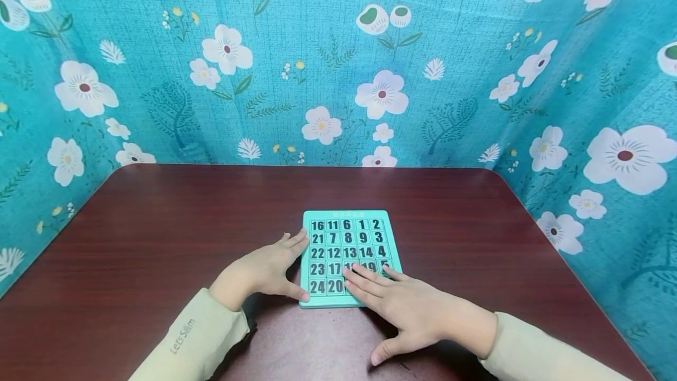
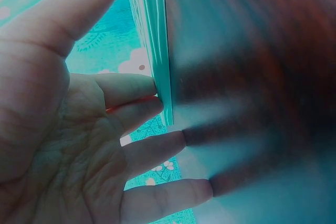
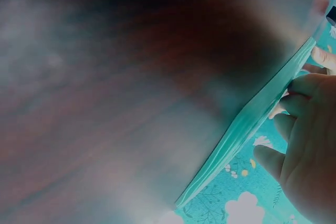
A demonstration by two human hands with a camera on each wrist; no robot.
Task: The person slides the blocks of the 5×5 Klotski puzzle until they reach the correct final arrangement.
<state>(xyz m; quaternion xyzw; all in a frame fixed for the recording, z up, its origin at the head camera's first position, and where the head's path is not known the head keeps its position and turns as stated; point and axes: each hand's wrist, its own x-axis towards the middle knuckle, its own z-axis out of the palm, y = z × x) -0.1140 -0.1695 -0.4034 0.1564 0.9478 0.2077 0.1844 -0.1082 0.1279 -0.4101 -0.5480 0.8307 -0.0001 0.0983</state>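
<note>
A turquoise number slide puzzle (image 1: 346,214) lies flat on the table, its square tiles bearing black numbers. The top row reads 16, 11, 6, 1, 2. My left hand (image 1: 270,266) is at the puzzle's left edge, the thumb near the lower left corner and the fingertips against the upper side. In the left wrist view the fingers (image 2: 152,153) extend fairly straight beside the frame. Across the lower right tiles lie the outstretched fingers of my right hand (image 1: 404,304), covering part of the bottom rows. Its thumb points away from the puzzle, toward the table's near side.
The dark red-brown table (image 1: 158,234) has rounded far corners. Behind it and along both sides hangs a blue curtain (image 1: 338,63) with white flowers. Light sleeves (image 1: 195,334) cover both forearms.
</note>
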